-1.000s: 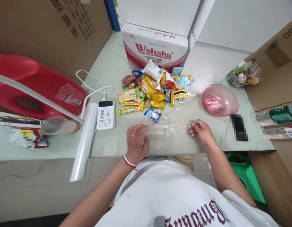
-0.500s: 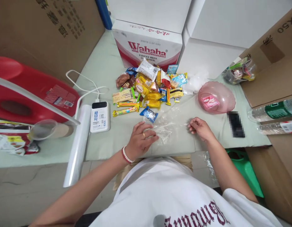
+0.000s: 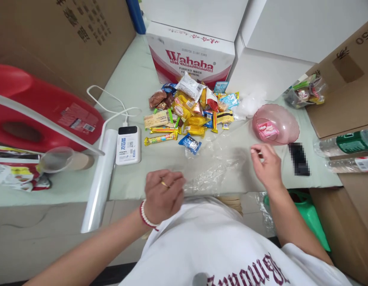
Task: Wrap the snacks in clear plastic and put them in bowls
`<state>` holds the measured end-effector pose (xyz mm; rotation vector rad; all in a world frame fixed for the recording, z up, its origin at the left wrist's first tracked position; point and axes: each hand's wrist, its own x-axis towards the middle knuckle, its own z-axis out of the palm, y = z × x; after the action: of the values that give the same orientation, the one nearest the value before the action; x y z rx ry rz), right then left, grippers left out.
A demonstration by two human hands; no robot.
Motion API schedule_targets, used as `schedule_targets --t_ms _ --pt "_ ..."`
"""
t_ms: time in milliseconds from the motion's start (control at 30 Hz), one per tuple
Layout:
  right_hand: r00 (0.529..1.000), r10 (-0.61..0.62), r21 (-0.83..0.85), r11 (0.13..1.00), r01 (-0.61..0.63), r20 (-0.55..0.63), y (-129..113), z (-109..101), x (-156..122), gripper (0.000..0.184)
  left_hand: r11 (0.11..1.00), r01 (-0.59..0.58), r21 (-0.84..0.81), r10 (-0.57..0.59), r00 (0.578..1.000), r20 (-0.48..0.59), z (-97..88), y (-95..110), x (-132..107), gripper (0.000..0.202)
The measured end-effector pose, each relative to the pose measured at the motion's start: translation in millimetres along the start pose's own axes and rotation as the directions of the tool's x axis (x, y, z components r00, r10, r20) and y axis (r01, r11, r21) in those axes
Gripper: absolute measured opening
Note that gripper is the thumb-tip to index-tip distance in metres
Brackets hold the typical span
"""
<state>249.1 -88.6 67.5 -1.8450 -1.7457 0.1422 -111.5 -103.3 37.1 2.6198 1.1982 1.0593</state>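
A crumpled sheet of clear plastic film [image 3: 215,171] lies on the cloth in front of me, with a small blue snack packet [image 3: 190,143] at its far left corner. My left hand [image 3: 164,194], wearing a ring and a beaded bracelet, is curled closed at the film's near left edge; the fingertips are partly hidden and seem to grip it. Right of the film, my right hand [image 3: 266,163] hovers with thumb and fingers apart, holding nothing. Beyond the film is a pile of wrapped snacks [image 3: 188,113]. A pink bowl [image 3: 283,119] with one pink packet [image 3: 268,131] stands past my right hand.
A white power bank [image 3: 128,151] with a cable, a plastic film roll [image 3: 100,182], a plastic cup [image 3: 60,160] and a red jug [image 3: 47,103] stand left. A Wahaha box [image 3: 192,59] backs the pile. A phone [image 3: 299,159] and bottles [image 3: 351,143] lie right.
My left hand has drawn back toward me and left, its fingers curling in. My right hand has moved right, its fingers parting from the film. The view has shifted slightly.
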Motion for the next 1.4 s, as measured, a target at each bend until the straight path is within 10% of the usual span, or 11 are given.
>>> schedule_targets --t_ms 133,300,433,533,667,800,933,1100,1300,1400 --pt "0.874 -0.288 -0.002 0.949 0.314 0.391 -16 12 -26 0.034 0.988 -0.141 -0.059 0.15 0.973 0.174 36.4 30 37 0.036" --pt "0.738 -0.216 -0.018 0.955 0.295 0.639 37 -16 -72 0.045 1.0 0.019 0.003 -0.018 0.907 0.422 73.6 12 34 0.057" --pt "0.849 -0.132 0.012 0.989 0.147 0.511 41 -35 -73 0.03 0.995 0.087 0.054 -0.103 0.861 0.499 79.1 -2 7 0.068" --pt "0.92 -0.158 0.006 0.986 0.167 0.358 19 -8 -47 0.04 0.993 0.098 0.061 -0.115 0.857 0.503 77.9 -2 3 0.074" --pt "0.877 -0.222 -0.048 0.963 0.266 0.426 15 40 -8 0.047 0.992 0.11 0.061 -0.125 0.859 0.496 71.1 -11 6 0.074" --pt "0.93 -0.187 -0.103 0.968 0.229 0.316 15 60 32 0.042 0.99 0.121 0.066 -0.138 0.851 0.507 63.9 -22 3 0.071" --pt "0.943 -0.3 -0.029 0.951 0.307 0.146 -33 95 87 0.048 0.987 0.13 0.09 -0.158 0.83 0.535 62.2 -23 3 0.072" --pt "0.879 -0.338 0.017 0.935 0.353 0.336 -78 126 143 0.04 0.982 0.145 0.117 -0.186 0.823 0.536 58.0 -22 2 0.076" --pt "0.988 0.029 0.367 0.927 -0.083 0.151 -52 52 92 0.04 0.975 0.178 0.135 -0.222 0.844 0.489 55.9 -23 -5 0.082" --pt "0.862 0.268 0.447 0.766 -0.462 0.431 -39 40 35 0.055 0.977 0.182 0.113 -0.214 0.845 0.49 57.0 -24 -6 0.082"
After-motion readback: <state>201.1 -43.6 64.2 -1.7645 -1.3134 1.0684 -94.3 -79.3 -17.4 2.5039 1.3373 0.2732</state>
